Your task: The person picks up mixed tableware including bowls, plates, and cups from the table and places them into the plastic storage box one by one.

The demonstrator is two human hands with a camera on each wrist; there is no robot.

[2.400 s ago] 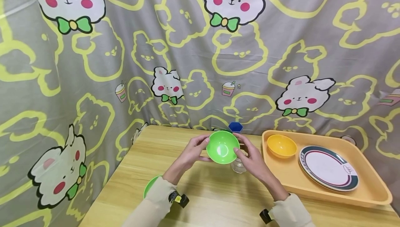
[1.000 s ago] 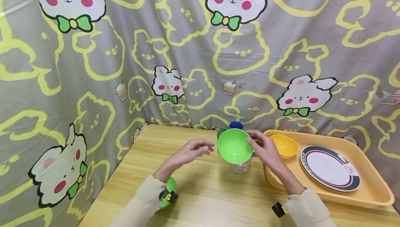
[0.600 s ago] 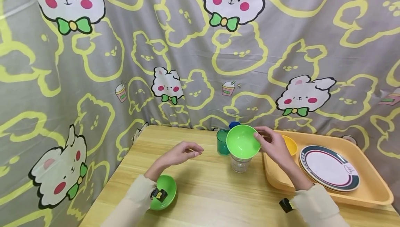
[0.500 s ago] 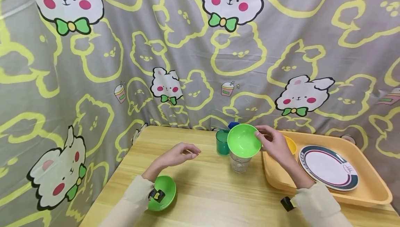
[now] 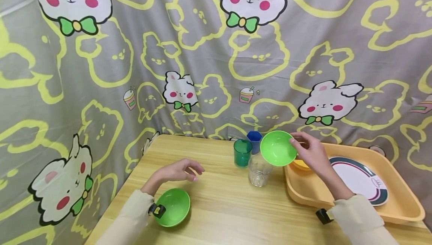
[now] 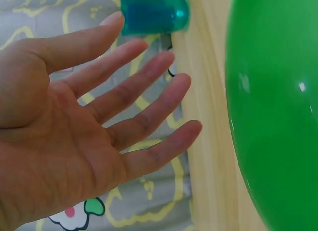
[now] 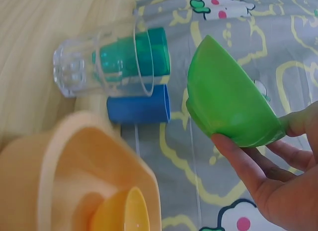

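Green bowl [image 5: 277,148] tilts, clamped in the outstretched right hand [image 5: 313,155] (left hand [image 5: 176,170] hovers, fingers apart).

1. Bright green on right-centre bowl [image 5: 277,150], lower-left bowl [image 5: 176,208].
2. Teal on left cup [image 5: 242,155], blue on rear cup [image 5: 254,142].
3. Orange on tray [image 5: 308,188]; white, banded green and red, on plate [image 5: 357,179].
4. Yellow outlines over grey on curtain [image 5: 209,61], upper frame.

The setting is a curtained-off corner of indeterminate room type. A grey, rabbit-printed fabric curtain [image 5: 206,61] borders a pale wood-grain table [image 5: 233,211].
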